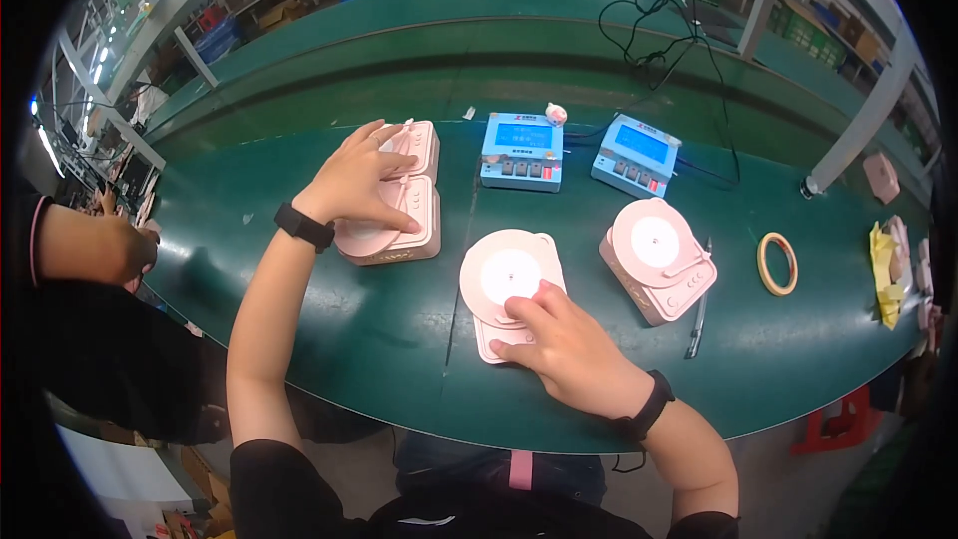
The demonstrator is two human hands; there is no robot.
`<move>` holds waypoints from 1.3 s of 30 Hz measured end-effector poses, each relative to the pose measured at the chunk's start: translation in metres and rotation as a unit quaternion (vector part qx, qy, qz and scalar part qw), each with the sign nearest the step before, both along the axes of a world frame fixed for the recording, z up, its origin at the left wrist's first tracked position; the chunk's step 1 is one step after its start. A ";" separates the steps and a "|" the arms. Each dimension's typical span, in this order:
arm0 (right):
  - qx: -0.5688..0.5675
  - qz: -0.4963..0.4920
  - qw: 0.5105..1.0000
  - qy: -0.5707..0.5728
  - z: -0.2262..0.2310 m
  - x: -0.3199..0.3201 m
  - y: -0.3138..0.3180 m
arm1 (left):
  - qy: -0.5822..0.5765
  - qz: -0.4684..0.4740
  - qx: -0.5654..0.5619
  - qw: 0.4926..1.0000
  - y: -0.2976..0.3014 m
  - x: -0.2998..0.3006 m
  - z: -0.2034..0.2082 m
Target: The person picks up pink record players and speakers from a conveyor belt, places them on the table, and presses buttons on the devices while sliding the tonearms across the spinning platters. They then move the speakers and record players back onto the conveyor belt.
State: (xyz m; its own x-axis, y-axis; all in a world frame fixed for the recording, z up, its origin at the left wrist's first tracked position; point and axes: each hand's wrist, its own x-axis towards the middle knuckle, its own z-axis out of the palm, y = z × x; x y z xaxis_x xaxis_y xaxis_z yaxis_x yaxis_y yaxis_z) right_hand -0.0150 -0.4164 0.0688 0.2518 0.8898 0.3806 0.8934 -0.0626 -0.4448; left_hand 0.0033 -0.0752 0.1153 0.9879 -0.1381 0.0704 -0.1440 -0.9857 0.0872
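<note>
Two pink mini record players stand one behind the other at the left, a near one [384, 240] and a far one [423, 147]. My left hand [361, 178] lies across both with fingers spread, its thumb on the near one's top. In the middle is another pink record player [489, 274] with a white-centred disc. My right hand [574, 349] grips its near part, thumb by the corner and bent fingers at the disc's edge; some fingertips are hidden. To the right, a further pink record player [654, 250] sits tilted in angle, touched by neither hand.
Two blue testers with screens, one left [522, 152] and one right [637, 155], stand behind, with black cables [654, 50] trailing back. A pen [698, 324], a tape roll [776, 264] and yellow paper [884, 274] lie rightward. Another person's arm [90, 245] is at far left.
</note>
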 end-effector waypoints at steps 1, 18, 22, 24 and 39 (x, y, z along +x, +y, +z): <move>-0.009 -0.004 1.000 -0.003 -0.001 0.000 0.000 | 0.002 0.000 0.010 1.000 -0.001 0.001 0.001; -0.065 -0.005 0.997 -0.034 0.019 -0.009 -0.004 | 0.042 -0.050 0.084 0.994 0.001 0.021 0.008; -0.055 0.025 0.997 -0.051 0.039 -0.016 -0.013 | 0.053 -0.055 0.094 0.993 0.002 0.027 0.005; -0.047 0.038 0.997 -0.055 0.055 -0.020 -0.020 | 0.052 -0.049 0.100 0.992 -0.003 0.028 0.007; 0.206 -0.213 0.954 0.040 0.072 0.049 -0.152 | 0.046 -0.061 0.124 0.989 -0.002 0.025 0.005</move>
State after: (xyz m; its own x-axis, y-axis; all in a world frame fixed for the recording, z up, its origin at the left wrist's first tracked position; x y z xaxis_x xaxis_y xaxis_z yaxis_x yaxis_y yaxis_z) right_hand 0.0337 -0.5683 0.1403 0.6003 0.4789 0.6405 0.7879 -0.2171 -0.5762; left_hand 0.0279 -0.0767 0.1207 0.9635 -0.2584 -0.0693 -0.2658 -0.9542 -0.1373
